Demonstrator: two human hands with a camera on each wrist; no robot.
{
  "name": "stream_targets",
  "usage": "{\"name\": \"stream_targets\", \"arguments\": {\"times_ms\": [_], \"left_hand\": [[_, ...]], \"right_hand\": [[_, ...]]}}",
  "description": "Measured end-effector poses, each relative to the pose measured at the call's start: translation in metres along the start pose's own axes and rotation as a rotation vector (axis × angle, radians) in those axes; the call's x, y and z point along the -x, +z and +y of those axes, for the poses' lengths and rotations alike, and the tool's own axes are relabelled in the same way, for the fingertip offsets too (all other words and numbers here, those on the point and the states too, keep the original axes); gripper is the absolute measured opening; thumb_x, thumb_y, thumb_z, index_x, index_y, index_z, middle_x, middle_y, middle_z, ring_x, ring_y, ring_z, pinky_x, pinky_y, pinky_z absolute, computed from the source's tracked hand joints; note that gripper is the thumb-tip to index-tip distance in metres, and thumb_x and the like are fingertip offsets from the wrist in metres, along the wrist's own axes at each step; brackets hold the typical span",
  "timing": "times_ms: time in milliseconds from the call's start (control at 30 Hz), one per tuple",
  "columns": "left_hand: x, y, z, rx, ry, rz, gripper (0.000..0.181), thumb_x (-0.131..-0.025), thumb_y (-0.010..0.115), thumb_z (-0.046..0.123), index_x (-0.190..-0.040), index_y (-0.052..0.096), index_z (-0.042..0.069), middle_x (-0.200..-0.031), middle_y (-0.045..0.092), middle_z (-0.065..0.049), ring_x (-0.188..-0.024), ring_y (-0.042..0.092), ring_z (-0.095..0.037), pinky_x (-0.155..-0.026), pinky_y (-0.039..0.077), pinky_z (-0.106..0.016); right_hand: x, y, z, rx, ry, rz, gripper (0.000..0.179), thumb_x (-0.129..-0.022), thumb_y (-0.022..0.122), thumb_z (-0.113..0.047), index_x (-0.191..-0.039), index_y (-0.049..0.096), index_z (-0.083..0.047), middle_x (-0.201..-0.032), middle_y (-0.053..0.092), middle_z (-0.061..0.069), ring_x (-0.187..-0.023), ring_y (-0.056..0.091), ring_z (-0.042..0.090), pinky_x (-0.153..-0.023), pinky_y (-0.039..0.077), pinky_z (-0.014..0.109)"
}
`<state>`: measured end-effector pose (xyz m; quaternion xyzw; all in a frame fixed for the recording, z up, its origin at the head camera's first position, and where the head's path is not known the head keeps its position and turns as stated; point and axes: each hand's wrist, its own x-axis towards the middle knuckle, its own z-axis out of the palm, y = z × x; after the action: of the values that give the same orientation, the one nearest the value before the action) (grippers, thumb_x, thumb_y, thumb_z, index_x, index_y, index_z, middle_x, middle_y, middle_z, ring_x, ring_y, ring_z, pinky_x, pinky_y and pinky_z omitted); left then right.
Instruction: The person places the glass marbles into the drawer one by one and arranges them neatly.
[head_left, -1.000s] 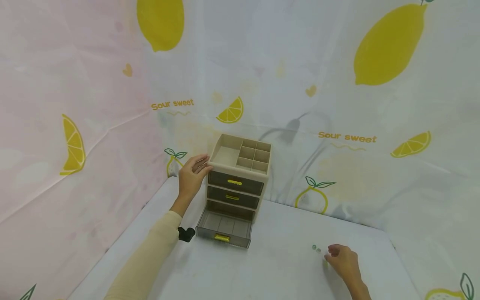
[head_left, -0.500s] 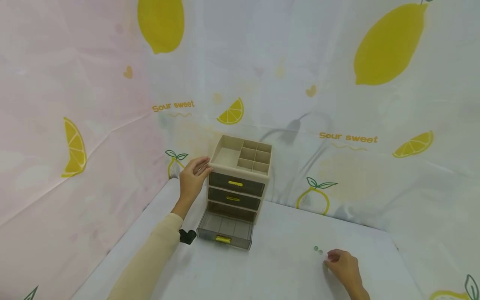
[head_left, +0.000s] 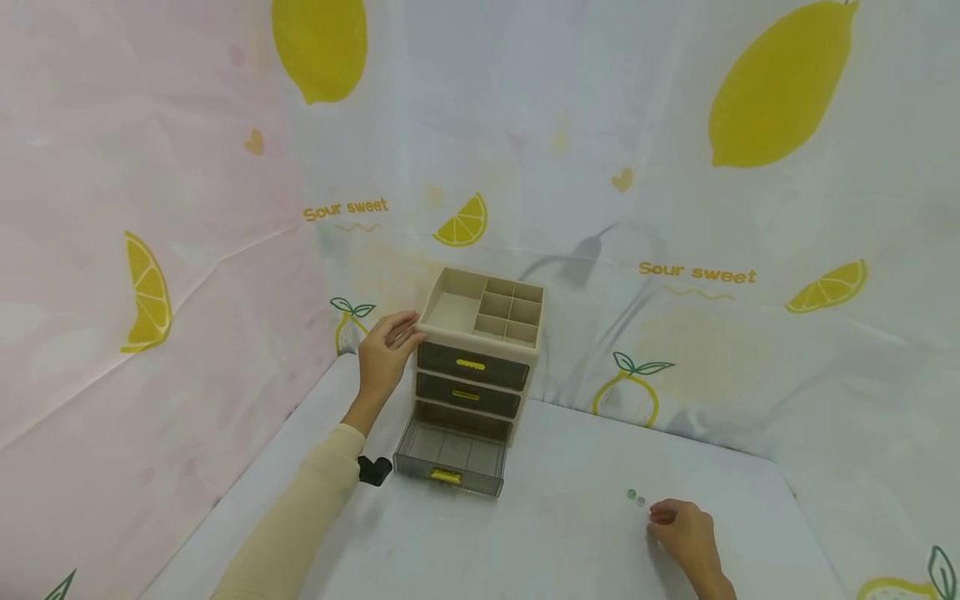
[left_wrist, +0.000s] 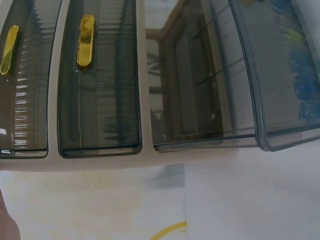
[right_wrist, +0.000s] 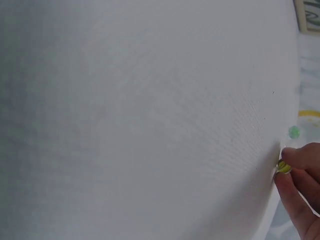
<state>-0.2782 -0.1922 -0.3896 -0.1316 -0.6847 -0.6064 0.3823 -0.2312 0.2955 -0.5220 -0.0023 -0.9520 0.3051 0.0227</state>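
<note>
A beige desktop drawer organizer (head_left: 480,342) stands on the white table with its bottom drawer (head_left: 450,482) pulled out; the upper two are closed. My left hand (head_left: 382,358) touches its upper left front corner, fingers fairly straight along the side and thumb at the front edge. At the right, my right hand (head_left: 686,533) is low over the table, pinching a small clear marble with a yellow-green core (right_wrist: 284,167) between thumb and fingers. Just beyond the fingertips lie a green marble (head_left: 632,494) and a clear one (head_left: 641,502).
Open compartments (head_left: 508,310) divide the organizer's top. A black piece (head_left: 375,471) shows beside the left sleeve, near the pulled-out drawer. Lemon-printed cloth (head_left: 585,275) hangs behind the white table (head_left: 555,533) and along both sides.
My right hand has shifted slightly, its fingertips drawing closer together around the marble. My left hand and the organizer stay in place; the whole view has moved slightly.
</note>
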Motion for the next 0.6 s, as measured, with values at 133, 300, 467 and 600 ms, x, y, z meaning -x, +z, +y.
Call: {"name": "stream_targets", "arguments": {"times_ms": [133, 300, 467, 600], "left_hand": [[0.000, 0.000, 0.000, 0.008, -0.003, -0.005, 0.039, -0.082, 0.072, -0.011, -0.118, 0.058, -0.018, -0.118, 0.058, -0.033, -0.114, 0.058, -0.045, -0.097, 0.053, -0.042], [-0.001, 0.001, 0.000, 0.027, -0.009, -0.007, 0.039, -0.082, 0.071, -0.012, -0.118, 0.057, -0.019, -0.119, 0.057, -0.034, -0.115, 0.057, -0.046, -0.098, 0.053, -0.043], [0.000, 0.000, 0.000, 0.030, -0.005, -0.005, 0.039, -0.082, 0.071, -0.012, -0.118, 0.057, -0.019, -0.119, 0.057, -0.034, -0.115, 0.057, -0.046, -0.097, 0.053, -0.043], [0.000, 0.000, 0.000, 0.035, -0.011, -0.006, 0.039, -0.082, 0.071, -0.012, -0.118, 0.057, -0.019, -0.119, 0.057, -0.034, -0.115, 0.057, -0.045, -0.098, 0.053, -0.043]], "right_hand": [[-0.001, 0.000, 0.001, 0.006, 0.005, -0.001, 0.018, -0.072, 0.077, 0.005, -0.089, 0.071, 0.005, -0.076, 0.071, 0.008, -0.069, 0.067, 0.022, -0.055, 0.060, 0.031], [-0.002, -0.003, 0.002, -0.004, 0.000, 0.012, 0.018, -0.072, 0.076, 0.004, -0.089, 0.071, 0.005, -0.077, 0.071, 0.010, -0.070, 0.068, 0.023, -0.055, 0.060, 0.031], [-0.003, -0.005, -0.002, -0.010, -0.044, 0.046, 0.017, -0.073, 0.077, 0.001, -0.089, 0.073, 0.003, -0.078, 0.072, 0.009, -0.071, 0.069, 0.023, -0.055, 0.058, 0.026], [-0.004, -0.006, -0.010, -0.010, -0.096, 0.081, 0.017, -0.073, 0.079, -0.001, -0.088, 0.074, 0.001, -0.079, 0.073, 0.008, -0.072, 0.070, 0.021, -0.059, 0.059, 0.026]]}}
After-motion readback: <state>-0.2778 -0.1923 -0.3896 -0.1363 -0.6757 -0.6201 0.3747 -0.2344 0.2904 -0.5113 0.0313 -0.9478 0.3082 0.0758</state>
